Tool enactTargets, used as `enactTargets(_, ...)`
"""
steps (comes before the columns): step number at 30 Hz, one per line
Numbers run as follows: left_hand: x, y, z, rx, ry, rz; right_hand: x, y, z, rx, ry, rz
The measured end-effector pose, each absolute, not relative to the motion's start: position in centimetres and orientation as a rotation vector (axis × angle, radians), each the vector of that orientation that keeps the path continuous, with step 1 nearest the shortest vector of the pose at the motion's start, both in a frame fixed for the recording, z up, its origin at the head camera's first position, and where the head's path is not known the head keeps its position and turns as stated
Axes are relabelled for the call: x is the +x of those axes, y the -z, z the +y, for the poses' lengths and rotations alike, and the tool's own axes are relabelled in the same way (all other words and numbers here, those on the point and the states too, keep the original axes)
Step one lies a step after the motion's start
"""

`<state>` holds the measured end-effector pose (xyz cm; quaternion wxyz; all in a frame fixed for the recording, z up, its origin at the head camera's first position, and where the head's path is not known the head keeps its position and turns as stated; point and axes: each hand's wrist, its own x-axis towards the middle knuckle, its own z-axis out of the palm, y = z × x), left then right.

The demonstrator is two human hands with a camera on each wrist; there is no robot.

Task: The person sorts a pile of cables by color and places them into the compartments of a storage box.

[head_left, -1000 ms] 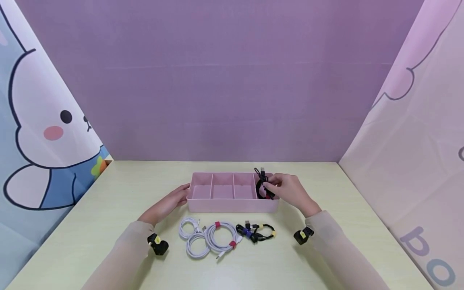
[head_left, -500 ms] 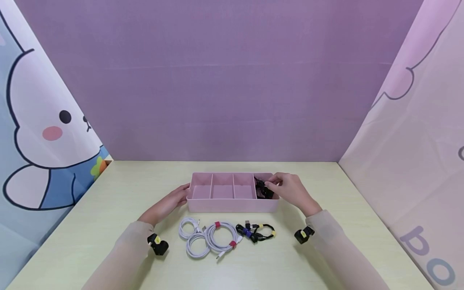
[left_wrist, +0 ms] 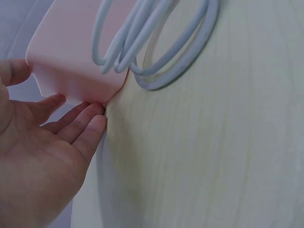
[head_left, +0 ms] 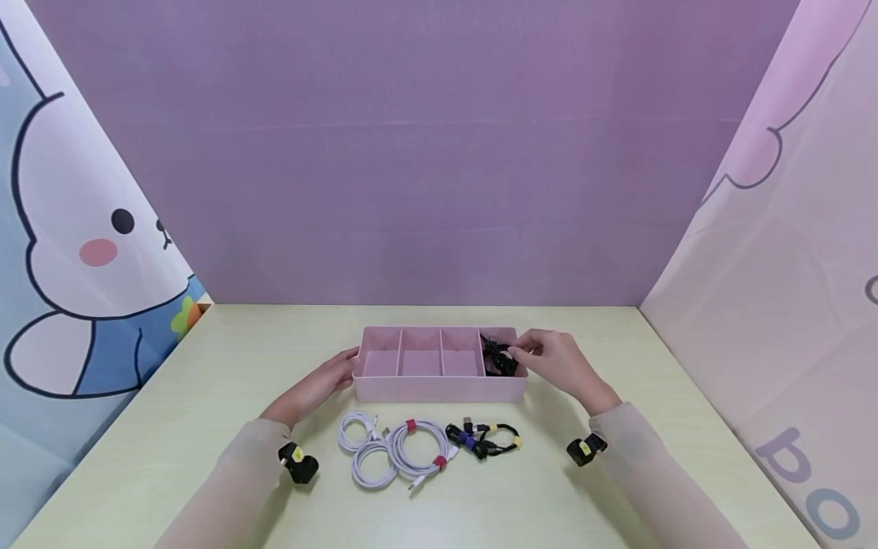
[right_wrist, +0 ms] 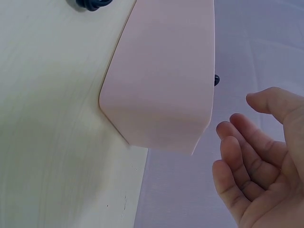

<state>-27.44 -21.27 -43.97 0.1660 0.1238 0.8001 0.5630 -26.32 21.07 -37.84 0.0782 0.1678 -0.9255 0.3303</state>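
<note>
A pink box (head_left: 439,390) with several compartments stands on the table in the head view. In its right-hand compartment lies a bundled black cable (head_left: 499,361). My right hand (head_left: 557,363) is just above the box's right end, thumb and fingers apart; in the right wrist view that hand (right_wrist: 266,161) holds nothing and its fingers are loosely bent. My left hand (head_left: 319,389) rests against the box's left end. In the left wrist view, its extended fingers (left_wrist: 88,126) touch the pink end wall (left_wrist: 80,78).
In front of the box lie two small white cable coils (head_left: 373,486), a larger white cable coil (head_left: 395,451) with red ties, a black cable (head_left: 456,436) with a purple tie, and a black cable (head_left: 506,451) with yellow ties. A purple backdrop (head_left: 425,191) rises behind the table.
The black cable has gone down from above the box's rim into the right-hand compartment. My right hand has let go of it and moved slightly right. The left hand stays put.
</note>
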Motion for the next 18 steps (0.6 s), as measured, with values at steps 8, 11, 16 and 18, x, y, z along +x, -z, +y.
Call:
enactTargets(8,-27.5,43.9,-21.1,0.36,-1.597,2.275,-26.0,37.8,21.3,0.515,-0.997,-2.775)
enactTargets(11,-27.4,43.9,-21.1,0.343,-1.58,2.28,-25.9,37.8,21.3,0.53,-1.007,-2.774)
enactTargets(16,-27.4,44.1,-21.0,0.326,-1.562,2.276,-25.5,37.8,21.2,0.551,-1.036,-2.783)
enactTargets(18,-27.3,44.1,-21.0,0.337,-1.561,2.272,-25.3,37.8,21.2,0.561,-1.044,-2.787)
